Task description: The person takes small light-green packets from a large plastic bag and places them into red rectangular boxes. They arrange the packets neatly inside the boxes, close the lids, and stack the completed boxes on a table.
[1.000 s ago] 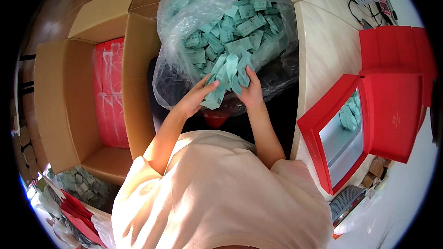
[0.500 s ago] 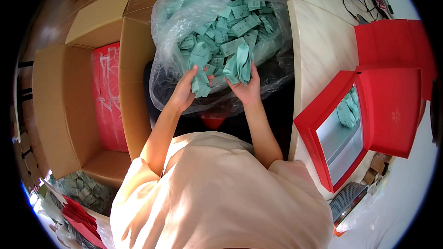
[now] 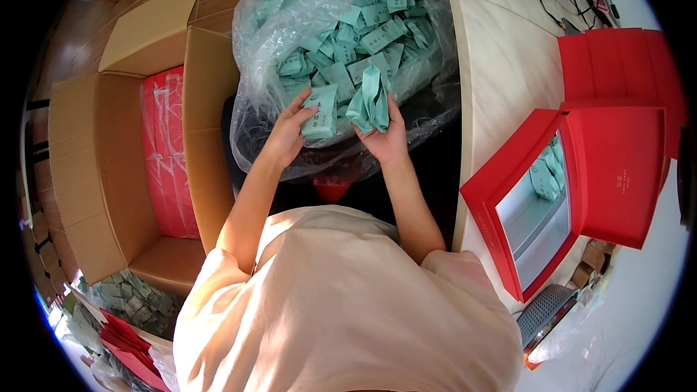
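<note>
In front of me a large clear plastic bag (image 3: 250, 72) gapes, filled with small flat green packets (image 3: 382, 35). My left hand (image 3: 289, 131) grips one green packet (image 3: 320, 113) at its left edge, its printed face turned up. A few more green packets (image 3: 372, 101), standing side by side in a bunch, are held in my right hand (image 3: 386, 136). Both hands are over the near side of the bag, a small gap between what they hold. To my right an open red gift box (image 3: 514, 276) with a pale inner tray has some green packets (image 3: 546, 174) at its far end.
On my left stands an open cardboard carton (image 3: 120, 174) with red plastic-wrapped boxes (image 3: 165, 152) inside. A marble-patterned table (image 3: 494, 65) runs along my right, carrying the red box, more red boxes (image 3: 617, 65) and a grey basket (image 3: 548, 316). More packets (image 3: 141, 301) lie at lower left.
The packet in my left hand has turned from angled to flat, face up. My right hand with its bunch has shifted slightly left.
</note>
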The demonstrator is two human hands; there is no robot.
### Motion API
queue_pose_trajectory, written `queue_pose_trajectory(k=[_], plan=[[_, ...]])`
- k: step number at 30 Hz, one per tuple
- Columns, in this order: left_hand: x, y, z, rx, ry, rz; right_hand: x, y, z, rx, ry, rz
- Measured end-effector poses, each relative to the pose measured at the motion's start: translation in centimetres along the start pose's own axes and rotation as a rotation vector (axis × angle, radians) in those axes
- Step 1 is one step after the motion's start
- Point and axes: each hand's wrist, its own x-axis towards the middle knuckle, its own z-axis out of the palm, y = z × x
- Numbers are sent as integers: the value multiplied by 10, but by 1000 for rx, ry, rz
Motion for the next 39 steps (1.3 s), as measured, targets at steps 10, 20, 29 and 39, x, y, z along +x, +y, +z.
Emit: queue_pose_trajectory(k=[10,20,29,39], plan=[[-4,-7,-16,335,62,319,-10,11,16,-114,-19,136],[-13,33,-20,629,-257,101,-14,10,12,-553,31,226],[-36,2,-2,-283,-292,413,-7,32,9,-57,1,263],[-29,34,7,-219,128,633,-19,49,12,30,-159,340]])
